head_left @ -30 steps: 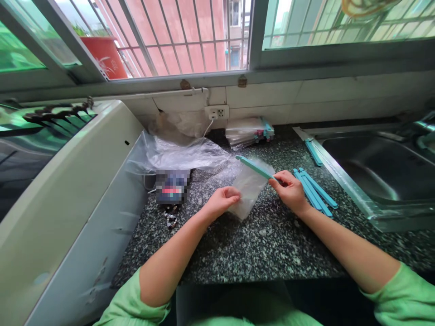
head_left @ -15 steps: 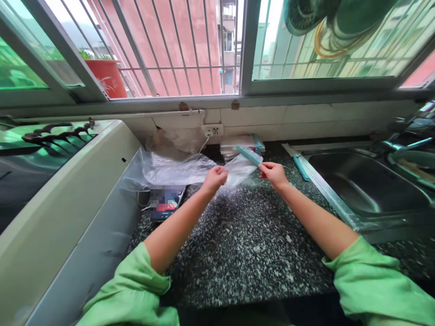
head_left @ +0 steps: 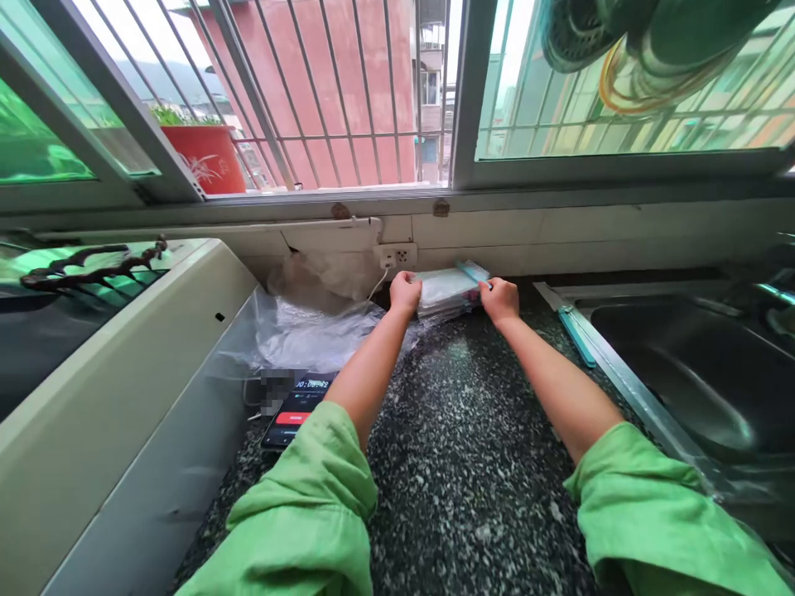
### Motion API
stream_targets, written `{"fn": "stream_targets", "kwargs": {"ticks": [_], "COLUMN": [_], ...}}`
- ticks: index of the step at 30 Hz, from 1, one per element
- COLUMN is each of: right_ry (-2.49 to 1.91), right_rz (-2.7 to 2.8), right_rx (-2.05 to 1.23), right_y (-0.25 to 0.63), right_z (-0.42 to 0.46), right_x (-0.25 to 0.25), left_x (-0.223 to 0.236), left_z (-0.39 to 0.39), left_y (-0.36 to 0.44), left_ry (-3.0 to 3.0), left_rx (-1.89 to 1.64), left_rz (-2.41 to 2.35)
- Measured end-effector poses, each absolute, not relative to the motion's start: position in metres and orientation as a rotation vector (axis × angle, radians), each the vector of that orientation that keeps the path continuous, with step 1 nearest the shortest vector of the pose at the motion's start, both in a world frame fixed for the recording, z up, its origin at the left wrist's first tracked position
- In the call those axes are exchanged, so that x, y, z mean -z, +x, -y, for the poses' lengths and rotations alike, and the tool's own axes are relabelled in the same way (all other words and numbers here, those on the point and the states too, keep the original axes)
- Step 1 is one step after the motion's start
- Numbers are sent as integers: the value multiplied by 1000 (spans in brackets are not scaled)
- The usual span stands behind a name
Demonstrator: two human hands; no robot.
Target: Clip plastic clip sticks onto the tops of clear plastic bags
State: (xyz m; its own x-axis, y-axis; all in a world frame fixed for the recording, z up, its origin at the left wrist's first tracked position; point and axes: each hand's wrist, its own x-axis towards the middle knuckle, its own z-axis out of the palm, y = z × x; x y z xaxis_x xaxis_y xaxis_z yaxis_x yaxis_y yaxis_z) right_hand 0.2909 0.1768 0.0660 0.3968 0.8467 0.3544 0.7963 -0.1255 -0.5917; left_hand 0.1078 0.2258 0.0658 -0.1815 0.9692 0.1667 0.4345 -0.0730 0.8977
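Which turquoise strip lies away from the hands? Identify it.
The strip beside the sink; the other visible one, atop the bags, meets the right hand.

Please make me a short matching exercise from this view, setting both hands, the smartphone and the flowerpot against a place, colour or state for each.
Things:
1. Left hand
2. Right hand
3. Smartphone
4. Flowerpot

Places, colours or states:
A. Red with a white design
B. At the near end of the teal strip on the bag stack
C. Face up, screen lit
D. At the bag stack's left end, away from the strip

Right pairs: 1-D, 2-B, 3-C, 4-A
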Motion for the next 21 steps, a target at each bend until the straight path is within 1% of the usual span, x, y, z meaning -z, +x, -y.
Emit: {"fn": "stream_targets", "kwargs": {"ticks": [7,13,18,21], "right_ry": [-2245,-2348,-2255,-2029], "right_rz": [1645,1762,1868,2092], "right_rx": [180,252,353,328], "right_y": [286,277,260,238], "right_z": [-181,-173,-169,-168], "right_x": [-68,-81,-86,-83], "left_x": [-56,-70,-72,-66], "left_z": [-235,-220,-214,-217], "left_y": [103,57,7,-5], "left_ry": [1551,1686,1751,1967], "left_rx": [-1168,-1143,-1043,-745], "left_rz": [-1715,-1801,-2019,-2208]}}
